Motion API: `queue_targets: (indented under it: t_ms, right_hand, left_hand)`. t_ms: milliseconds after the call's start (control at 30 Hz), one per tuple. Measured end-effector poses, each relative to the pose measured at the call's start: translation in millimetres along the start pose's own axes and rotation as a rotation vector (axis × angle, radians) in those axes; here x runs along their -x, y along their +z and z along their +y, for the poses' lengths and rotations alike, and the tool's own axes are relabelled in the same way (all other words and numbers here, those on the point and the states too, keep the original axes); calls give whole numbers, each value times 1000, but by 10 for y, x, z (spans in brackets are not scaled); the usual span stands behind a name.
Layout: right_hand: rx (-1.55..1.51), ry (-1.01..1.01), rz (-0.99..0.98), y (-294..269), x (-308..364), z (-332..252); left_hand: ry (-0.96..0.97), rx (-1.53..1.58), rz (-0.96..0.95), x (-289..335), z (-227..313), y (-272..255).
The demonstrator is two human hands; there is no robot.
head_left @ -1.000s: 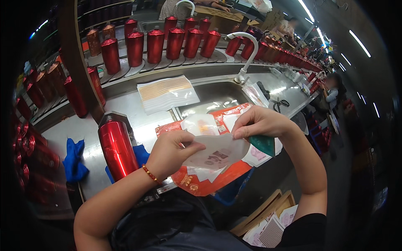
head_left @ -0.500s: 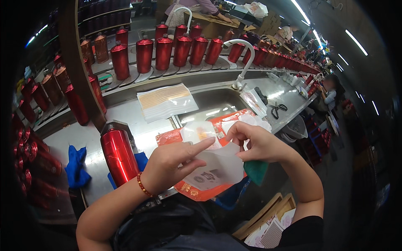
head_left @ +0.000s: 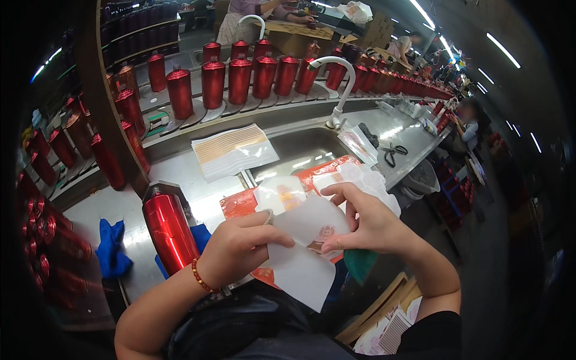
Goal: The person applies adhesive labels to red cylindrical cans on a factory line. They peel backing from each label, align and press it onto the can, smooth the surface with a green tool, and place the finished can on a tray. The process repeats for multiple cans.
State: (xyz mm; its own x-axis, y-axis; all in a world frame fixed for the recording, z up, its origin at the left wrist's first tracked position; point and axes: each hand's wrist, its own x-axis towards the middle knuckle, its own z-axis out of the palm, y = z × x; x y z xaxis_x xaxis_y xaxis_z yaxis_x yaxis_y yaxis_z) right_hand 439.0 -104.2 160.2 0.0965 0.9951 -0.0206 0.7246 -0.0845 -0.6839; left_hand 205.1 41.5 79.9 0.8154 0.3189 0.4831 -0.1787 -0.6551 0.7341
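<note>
From where I stand, the white sheet is up in the air over the near edge of the steel table, between the person's two hands. It parts into an upper flap with a reddish print and a blank lower flap hanging toward the person — one folded piece or two layers, I cannot tell. The left hand seems to pinch its left margin, one fingertip laid over the lower flap. The right hand is at the other side, thumb and forefinger spread well apart, the thumb tip by the print; a green flat piece shows just beneath, though I can't see whether hidden fingers grip it.

The relation that counts is to the red bottle, lying leftward of the pinching fingers — its long axis slants from the neck, toward the far edge, down to a base close by the left forearm. So the left hand is plainly nearer; the right has the sheet in between. Under the sheet, an orange-red packet lies near the table's near edge.
</note>
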Motion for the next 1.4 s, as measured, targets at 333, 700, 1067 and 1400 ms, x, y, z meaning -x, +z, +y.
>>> queue_targets:
  t_ms: [333,700,1067,1400]
  right_hand:
    - [-649,162,158,173,369,446]
    - [-507,252,722,-288,1344,1101]
    - [-393,349,1160,-599,2448,1451]
    - [-428,346,843,-112,1686,1160]
  left_hand:
    - [44,40,46,-145,201,321]
    - [-541,750,52,-161,172,1201]
    - [-1215,875,-377,188,-269,3047]
    - [-1101,595,-569,258,-369,2712]
